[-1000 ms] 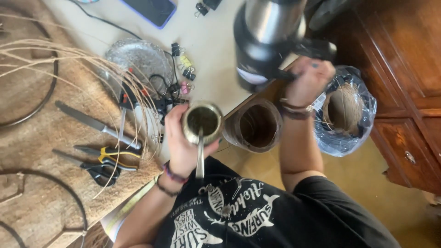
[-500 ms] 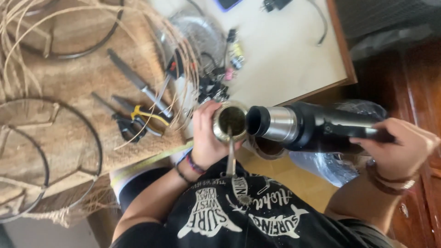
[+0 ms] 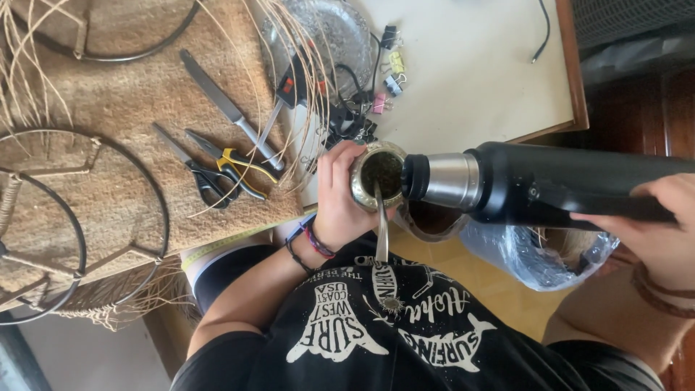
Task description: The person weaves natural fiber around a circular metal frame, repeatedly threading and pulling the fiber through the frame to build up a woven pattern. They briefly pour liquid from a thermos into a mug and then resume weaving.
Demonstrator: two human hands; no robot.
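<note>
The metal cup (image 3: 379,174) of green herb, a metal straw (image 3: 381,224) standing in it, sits wrapped in the closed left hand (image 3: 338,190). Just beside its rim lies the steel mouth of the black flask (image 3: 539,185), tipped level, its handle clasped by the right hand (image 3: 651,232). Beyond the left knuckles lie pliers (image 3: 232,163) on a woven mat (image 3: 145,108).

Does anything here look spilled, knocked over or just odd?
Nothing looks spilled. The black flask is tipped sideways on purpose in the right hand, its steel mouth at the cup held by the left hand. Loose straw strands sprawl across the pliers.
</note>
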